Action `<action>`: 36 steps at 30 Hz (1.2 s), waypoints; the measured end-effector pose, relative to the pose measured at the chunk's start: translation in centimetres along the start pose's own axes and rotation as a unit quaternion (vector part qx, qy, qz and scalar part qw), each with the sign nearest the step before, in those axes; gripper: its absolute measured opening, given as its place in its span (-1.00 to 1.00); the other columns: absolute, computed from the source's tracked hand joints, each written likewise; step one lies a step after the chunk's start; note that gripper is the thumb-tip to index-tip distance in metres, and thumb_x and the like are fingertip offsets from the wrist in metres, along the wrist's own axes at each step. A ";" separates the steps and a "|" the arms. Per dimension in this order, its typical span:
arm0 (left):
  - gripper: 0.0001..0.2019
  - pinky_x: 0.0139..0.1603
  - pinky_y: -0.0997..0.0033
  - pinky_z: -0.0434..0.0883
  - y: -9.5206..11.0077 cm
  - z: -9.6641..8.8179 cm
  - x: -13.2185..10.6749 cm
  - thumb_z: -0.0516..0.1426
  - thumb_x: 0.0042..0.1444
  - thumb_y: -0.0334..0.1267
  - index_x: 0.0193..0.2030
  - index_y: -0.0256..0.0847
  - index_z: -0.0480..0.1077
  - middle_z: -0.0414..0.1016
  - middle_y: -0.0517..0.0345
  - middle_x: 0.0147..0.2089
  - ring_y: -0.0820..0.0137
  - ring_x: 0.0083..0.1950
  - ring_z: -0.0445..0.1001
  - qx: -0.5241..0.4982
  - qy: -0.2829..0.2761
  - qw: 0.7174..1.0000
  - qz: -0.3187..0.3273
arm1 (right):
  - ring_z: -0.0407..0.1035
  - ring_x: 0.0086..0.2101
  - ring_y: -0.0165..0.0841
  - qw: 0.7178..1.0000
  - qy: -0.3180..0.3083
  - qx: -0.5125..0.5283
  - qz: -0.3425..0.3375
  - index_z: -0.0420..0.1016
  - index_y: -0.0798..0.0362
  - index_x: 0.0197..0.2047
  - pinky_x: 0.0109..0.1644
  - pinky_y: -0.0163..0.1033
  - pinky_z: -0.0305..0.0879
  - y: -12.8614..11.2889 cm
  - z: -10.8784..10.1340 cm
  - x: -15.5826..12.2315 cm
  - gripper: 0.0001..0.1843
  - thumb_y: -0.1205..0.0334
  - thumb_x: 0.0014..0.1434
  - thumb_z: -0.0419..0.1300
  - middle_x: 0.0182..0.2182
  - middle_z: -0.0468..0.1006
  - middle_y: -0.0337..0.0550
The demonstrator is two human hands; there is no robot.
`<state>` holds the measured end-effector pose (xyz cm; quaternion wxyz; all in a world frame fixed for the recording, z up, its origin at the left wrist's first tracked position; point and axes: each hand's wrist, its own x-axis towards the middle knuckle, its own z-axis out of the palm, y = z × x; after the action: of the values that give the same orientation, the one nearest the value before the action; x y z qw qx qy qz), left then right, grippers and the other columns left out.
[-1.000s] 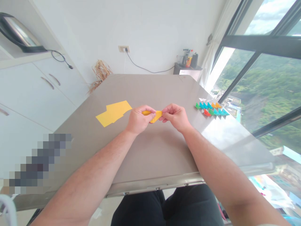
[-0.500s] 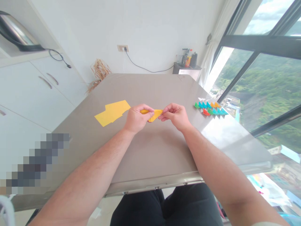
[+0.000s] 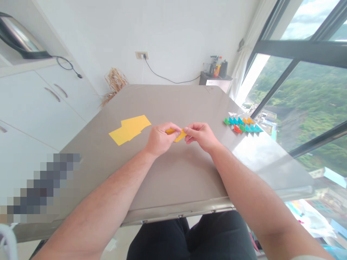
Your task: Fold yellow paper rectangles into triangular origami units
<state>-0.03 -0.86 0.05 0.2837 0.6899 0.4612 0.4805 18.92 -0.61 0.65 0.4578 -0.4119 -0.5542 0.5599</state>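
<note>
Between my hands, above the table, is a small piece of folded yellow paper. My left hand is closed, pinching its left part between thumb and fingers. With thumb and fingertips, my right hand grips the right end. The fingers hide much of the paper, so its full shape does not show. To the left of my left hand lie several flat sheets of yellow paper, overlapping on the table.
The grey-brown table spreads under my hands. Several folded paper boats in green, blue, orange and red stand in two rows near the right edge, by the window. Behind the far edge, a small cabinet holds bottles.
My hands have drawn closer together on the folded yellow paper, and less of it shows between them. My right fingers have shifted left along it. The sheets and paper boats stay in place.
</note>
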 end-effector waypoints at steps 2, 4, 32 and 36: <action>-0.82 -0.26 0.46 0.46 0.4 -0.1 0.0 0.28 0.09 -0.18 -0.15 -0.09 0.59 0.62 0.23 -0.32 0.42 -0.33 0.55 0.000 -0.001 1.000 0.001 | 0.48 -0.48 -0.41 1.000 -0.001 0.014 -0.001 0.59 0.10 -0.41 -0.36 -0.28 0.50 0.2 -0.1 0.0 -0.65 -0.01 -0.03 0.49 -0.53 0.57 -0.19; -0.66 -0.23 0.45 0.49 0.8 -0.1 0.0 0.29 0.07 -0.22 0.02 -0.07 0.53 0.62 0.24 -0.32 0.42 -0.32 0.57 -0.004 0.000 1.000 -0.007 | 0.48 -0.49 -0.40 1.000 0.003 0.018 -0.006 0.59 0.10 -0.41 -0.36 -0.26 0.50 0.3 -0.1 0.1 -0.64 -0.01 -0.08 0.51 -0.54 0.58 -0.20; -0.70 -0.24 0.36 0.54 -0.1 0.4 0.7 0.39 -0.01 0.00 -0.31 -0.20 0.60 0.65 0.08 -0.28 0.31 -0.20 0.59 -0.175 -0.091 0.976 -0.094 | 0.46 -0.36 -0.37 0.997 0.013 -0.017 -0.076 0.50 0.02 -0.39 -0.29 -0.22 0.45 1.1 0.1 0.2 -0.71 0.02 0.02 0.44 -0.44 0.56 -0.26; -0.73 -0.27 0.38 0.53 -0.1 0.5 0.7 0.39 -0.01 -0.04 -0.33 -0.20 0.60 0.64 0.09 -0.32 0.34 -0.24 0.58 -0.161 -0.088 0.979 -0.091 | 0.45 -0.37 -0.39 0.998 0.009 -0.007 -0.067 0.52 0.02 -0.40 -0.28 -0.23 0.43 1.0 0.2 0.3 -0.71 0.06 -0.04 0.48 -0.45 0.56 -0.27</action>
<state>0.45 -0.19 0.09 0.4725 0.6300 0.4122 0.4582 18.63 -0.33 -0.38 0.4960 -0.3822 -0.5805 0.5204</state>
